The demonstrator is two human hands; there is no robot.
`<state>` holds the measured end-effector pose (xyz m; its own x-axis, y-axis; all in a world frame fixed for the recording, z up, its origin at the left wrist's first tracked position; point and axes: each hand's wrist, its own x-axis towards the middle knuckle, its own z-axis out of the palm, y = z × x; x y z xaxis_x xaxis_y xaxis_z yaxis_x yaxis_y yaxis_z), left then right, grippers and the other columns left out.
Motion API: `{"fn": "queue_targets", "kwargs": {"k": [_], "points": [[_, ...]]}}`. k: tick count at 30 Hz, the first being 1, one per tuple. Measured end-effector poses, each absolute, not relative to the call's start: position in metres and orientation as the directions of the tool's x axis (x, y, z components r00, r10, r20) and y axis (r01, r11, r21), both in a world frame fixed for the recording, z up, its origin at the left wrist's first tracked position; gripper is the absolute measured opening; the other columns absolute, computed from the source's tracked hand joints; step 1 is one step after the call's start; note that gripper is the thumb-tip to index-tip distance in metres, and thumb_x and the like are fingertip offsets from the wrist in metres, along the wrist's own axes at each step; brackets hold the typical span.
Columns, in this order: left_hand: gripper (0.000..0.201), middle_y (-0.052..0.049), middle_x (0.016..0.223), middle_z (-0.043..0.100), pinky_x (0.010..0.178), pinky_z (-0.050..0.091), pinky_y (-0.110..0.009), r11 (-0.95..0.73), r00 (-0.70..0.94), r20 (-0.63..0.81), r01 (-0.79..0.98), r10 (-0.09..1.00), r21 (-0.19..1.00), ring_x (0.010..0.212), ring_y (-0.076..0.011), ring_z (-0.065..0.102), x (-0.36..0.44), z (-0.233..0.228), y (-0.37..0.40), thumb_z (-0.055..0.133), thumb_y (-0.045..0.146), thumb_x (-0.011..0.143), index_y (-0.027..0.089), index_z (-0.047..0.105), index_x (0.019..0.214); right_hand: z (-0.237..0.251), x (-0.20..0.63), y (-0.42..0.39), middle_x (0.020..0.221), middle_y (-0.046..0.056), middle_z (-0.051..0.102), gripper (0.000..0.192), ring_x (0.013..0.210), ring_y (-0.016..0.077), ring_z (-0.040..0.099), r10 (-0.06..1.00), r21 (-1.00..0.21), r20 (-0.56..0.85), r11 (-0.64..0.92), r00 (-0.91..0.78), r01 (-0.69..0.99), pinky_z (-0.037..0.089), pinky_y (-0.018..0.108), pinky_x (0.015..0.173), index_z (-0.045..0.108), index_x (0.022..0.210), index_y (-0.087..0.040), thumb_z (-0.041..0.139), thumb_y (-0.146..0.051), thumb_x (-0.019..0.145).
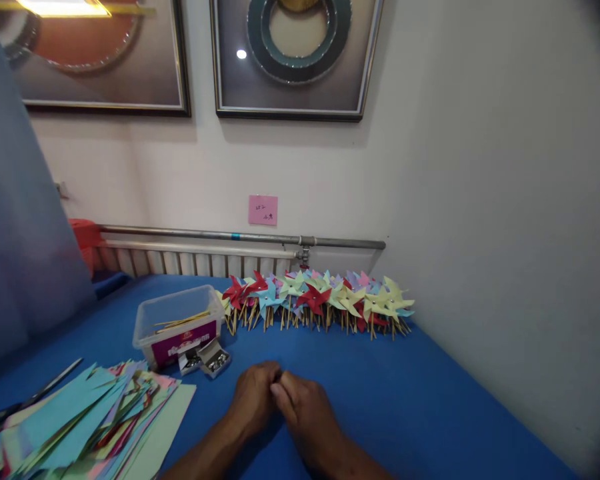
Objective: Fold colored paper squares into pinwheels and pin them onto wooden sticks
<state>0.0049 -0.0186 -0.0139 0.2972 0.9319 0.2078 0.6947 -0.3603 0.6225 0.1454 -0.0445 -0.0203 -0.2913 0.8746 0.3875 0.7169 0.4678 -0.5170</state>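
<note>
My left hand and my right hand rest together on the blue table, closed and touching at the knuckles and thumbs. No object shows in either of them, though the inner fingers are partly hidden. Left of them lie two small open boxes of metal pins, beside a clear plastic tub holding several thin wooden sticks. A heap of coloured paper sheets spreads over the near left, with scissors at its edge. Paper pinwheels on sticks are massed beyond my hands.
The blue tabletop runs up to the white wall on the right. A radiator and a metal pipe line the back wall, below a pink note and framed pictures. A light blue curtain hangs at left.
</note>
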Motion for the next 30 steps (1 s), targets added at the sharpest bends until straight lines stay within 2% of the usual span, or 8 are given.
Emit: {"fn": "queue_targets", "kwargs": {"k": [10, 13, 18, 21, 24, 26, 28, 30], "points": [[0.022, -0.013, 0.099, 0.073, 0.077, 0.044, -0.032, -0.394, 0.384, 0.104, 0.843, 0.918, 0.365, 0.09, -0.0242, 0.066, -0.003, 0.008, -0.03, 0.051, 0.023, 0.091, 0.016, 0.071, 0.095, -0.028, 0.151, -0.04, 0.07, 0.003, 0.067, 0.038, 0.064, 0.0193, 0.062, 0.897, -0.561, 0.373, 0.423, -0.239, 0.712, 0.037, 0.03, 0.063, 0.048, 0.071, -0.026, 0.032, -0.042, 0.102], [0.022, -0.013, 0.097, 0.071, 0.078, 0.045, -0.033, -0.384, 0.353, 0.152, 0.858, 0.923, 0.34, 0.087, -0.0241, 0.065, -0.011, 0.01, -0.056, 0.05, 0.025, 0.092, 0.017, 0.07, 0.097, -0.027, 0.157, -0.039, 0.064, 0.002, 0.063, 0.041, 0.058, 0.0189, 0.058, 0.886, -0.563, 0.411, 0.433, -0.216, 0.704, 0.035, 0.031, 0.062, 0.042, 0.067, -0.027, 0.031, -0.045, 0.102], [0.029, -0.01, 0.099, 0.071, 0.088, 0.046, -0.032, -0.24, 0.061, 0.444, 0.902, 0.894, 0.36, 0.094, -0.0222, 0.064, -0.084, 0.01, -0.102, 0.039, 0.025, 0.098, 0.021, 0.067, 0.097, -0.028, 0.158, -0.039, 0.059, -0.001, 0.056, 0.043, 0.054, 0.0174, 0.053, 0.891, -0.583, 0.397, 0.431, -0.221, 0.689, 0.033, 0.03, 0.059, 0.037, 0.065, -0.027, 0.03, -0.048, 0.102], [0.029, -0.005, 0.11, 0.071, 0.098, 0.045, -0.037, 0.069, -0.232, 0.572, 0.954, 0.787, 0.292, 0.108, -0.0268, 0.063, -0.159, 0.019, -0.112, 0.04, 0.035, 0.097, 0.022, 0.065, 0.105, -0.029, 0.155, -0.038, 0.06, -0.001, 0.056, 0.042, 0.055, 0.0166, 0.051, 0.901, -0.593, 0.385, 0.408, -0.201, 0.694, 0.033, 0.029, 0.059, 0.036, 0.066, -0.026, 0.031, -0.048, 0.101], [0.041, -0.006, 0.123, 0.068, 0.103, 0.043, -0.049, 0.272, -0.311, 0.478, 0.95, 0.821, 0.15, 0.126, -0.036, 0.055, -0.226, 0.025, -0.111, 0.036, 0.042, 0.094, 0.02, 0.064, 0.115, -0.03, 0.154, -0.037, 0.062, -0.001, 0.058, 0.04, 0.058, 0.0162, 0.052, 0.909, -0.604, 0.371, 0.393, -0.192, 0.694, 0.034, 0.029, 0.06, 0.038, 0.067, -0.026, 0.033, -0.045, 0.102], [0.047, -0.017, 0.119, 0.07, 0.097, 0.046, -0.048, 0.336, -0.358, 0.308, 0.934, 0.881, 0.123, 0.117, -0.0379, 0.061, -0.255, 0.021, -0.108, 0.037, 0.044, 0.094, 0.014, 0.067, 0.112, -0.03, 0.154, -0.037, 0.062, -0.002, 0.057, 0.039, 0.057, 0.0156, 0.051, 0.911, -0.594, 0.367, 0.384, -0.186, 0.707, 0.033, 0.029, 0.06, 0.039, 0.067, -0.025, 0.034, -0.043, 0.102], [0.048, -0.017, 0.113, 0.073, 0.092, 0.047, -0.048, 0.343, -0.355, 0.185, 0.935, 0.916, 0.093, 0.108, -0.0366, 0.066, -0.271, 0.011, -0.106, 0.033, 0.044, 0.096, 0.015, 0.069, 0.108, -0.03, 0.154, -0.037, 0.062, -0.002, 0.056, 0.04, 0.056, 0.0151, 0.05, 0.913, -0.596, 0.365, 0.381, -0.184, 0.707, 0.032, 0.028, 0.06, 0.039, 0.067, -0.025, 0.034, -0.043, 0.102], [0.047, -0.016, 0.117, 0.072, 0.094, 0.046, -0.046, 0.324, -0.33, 0.215, 0.944, 0.919, 0.062, 0.109, -0.0349, 0.066, -0.278, 0.0, -0.105, 0.032, 0.04, 0.096, 0.016, 0.071, 0.108, -0.031, 0.154, -0.038, 0.061, -0.003, 0.055, 0.04, 0.056, 0.0147, 0.049, 0.913, -0.602, 0.367, 0.377, -0.175, 0.704, 0.031, 0.028, 0.059, 0.039, 0.068, -0.024, 0.033, -0.043, 0.103]]}}
